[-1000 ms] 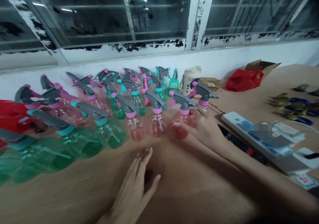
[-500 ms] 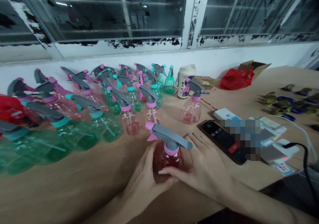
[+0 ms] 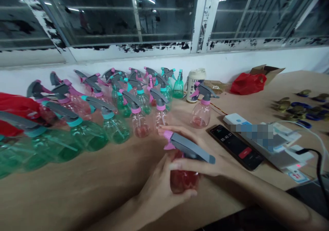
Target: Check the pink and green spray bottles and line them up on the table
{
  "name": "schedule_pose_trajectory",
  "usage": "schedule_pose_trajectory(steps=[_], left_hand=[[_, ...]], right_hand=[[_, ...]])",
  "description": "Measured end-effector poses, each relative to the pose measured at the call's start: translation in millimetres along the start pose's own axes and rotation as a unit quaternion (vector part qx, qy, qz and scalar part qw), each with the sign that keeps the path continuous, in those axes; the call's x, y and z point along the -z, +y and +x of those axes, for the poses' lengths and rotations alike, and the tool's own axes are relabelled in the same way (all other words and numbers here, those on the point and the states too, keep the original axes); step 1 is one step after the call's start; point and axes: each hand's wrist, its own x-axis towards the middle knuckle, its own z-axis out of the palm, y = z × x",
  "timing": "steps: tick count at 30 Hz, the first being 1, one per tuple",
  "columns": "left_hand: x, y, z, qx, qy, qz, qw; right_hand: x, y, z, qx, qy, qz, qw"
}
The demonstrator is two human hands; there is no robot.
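Observation:
A pink spray bottle (image 3: pixel 184 182) with a grey trigger lever and pink nozzle is held close in front of me, over the table. My left hand (image 3: pixel 158 186) is wrapped around its rounded body from the left, thumb across the near side. My right hand (image 3: pixel 212 166) closes around the neck from the right, its thumb in front and its fingers reaching behind the sprayer head. The collar is mostly hidden by that thumb. Just beyond, two clear pink spray bottles (image 3: pixel 141 125) stand upright, and another pink spray bottle (image 3: pixel 200 116) stands apart to the right.
Green spray bottles (image 3: pixel 88 137) and pink ones crowd the left and back. A red bag (image 3: pixel 20 109) lies at far left. A phone (image 3: pixel 235 147), a white power strip (image 3: pixel 273 150) with cables, a cup (image 3: pixel 194 85), another red bag (image 3: pixel 248 84) and brass-coloured parts (image 3: pixel 285 104) occupy the right.
My right hand has shifted from the bottle's body up to its neck, thumb now across the collar. The bottle has moved slightly right in view, and the camera has turned a little left.

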Motion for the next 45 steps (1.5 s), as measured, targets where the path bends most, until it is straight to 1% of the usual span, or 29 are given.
schedule_pose_trajectory(steps=[2,4,8,10,13,15,19,23,27,32,40,43,45], left_hand=[[-0.5,2,5,-0.011,0.002,0.015,1.000],[-0.5,3,9,-0.017,-0.001,0.029,0.999],[0.6,2,12,-0.037,-0.005,0.041,0.998],[2.7,-2,12,-0.056,-0.016,0.050,0.997],[9.0,-14,9,-0.093,-0.044,0.110,0.989],[15.5,-26,5,-0.112,-0.044,0.177,0.977],[29.4,-51,-5,-0.100,-0.051,0.279,0.954],[35.8,-63,-11,-0.083,-0.048,0.321,0.942],[34.8,-64,-12,-0.083,-0.054,0.337,0.936],[34.1,-63,-12,-0.083,-0.052,0.349,0.932],[33.9,-61,-11,-0.072,-0.055,0.359,0.929],[32.4,-61,-12,-0.071,-0.034,0.367,0.927],[31.1,-61,-12,-0.075,-0.014,0.371,0.925]], right_hand=[[-2,-2,0,-0.018,0.025,0.005,1.000],[-3,-2,-3,-0.019,0.041,0.002,0.999],[-2,4,-8,0.003,0.041,-0.011,0.999],[-1,7,-9,0.010,0.036,-0.015,0.999],[2,9,-8,0.003,0.039,-0.007,0.999],[5,10,-7,-0.007,0.050,-0.015,0.999],[13,10,-5,-0.003,0.069,-0.058,0.996],[16,10,-1,-0.017,0.051,-0.071,0.996],[12,12,4,-0.019,0.065,-0.053,0.996],[9,16,10,-0.013,0.046,-0.039,0.998],[4,30,16,0.004,0.049,-0.022,0.999],[2,31,18,-0.003,0.075,-0.058,0.996],[1,29,20,-0.003,0.080,-0.076,0.994]])
